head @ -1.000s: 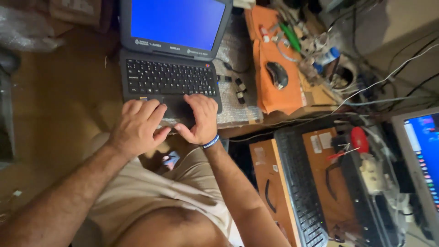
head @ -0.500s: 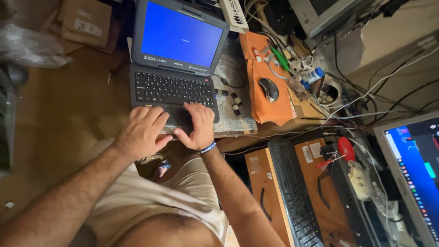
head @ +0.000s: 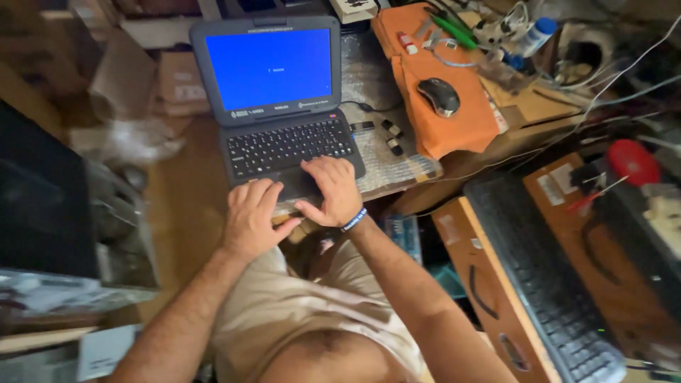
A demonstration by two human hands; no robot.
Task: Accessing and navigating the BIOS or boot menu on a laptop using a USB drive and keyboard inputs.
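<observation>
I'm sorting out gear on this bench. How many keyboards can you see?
2. One is the laptop keyboard, just beyond the left hand and right hand. The other is a separate black keyboard at lower right. Clutter may hide more.

To your right, a black mouse sits on an orange cloth spread over the cluttered desk. Just beside the cloth, small black adapters lie on bubble wrap. Lower right, you have a black keyboard resting on a wooden board, with a red round object near it.
</observation>
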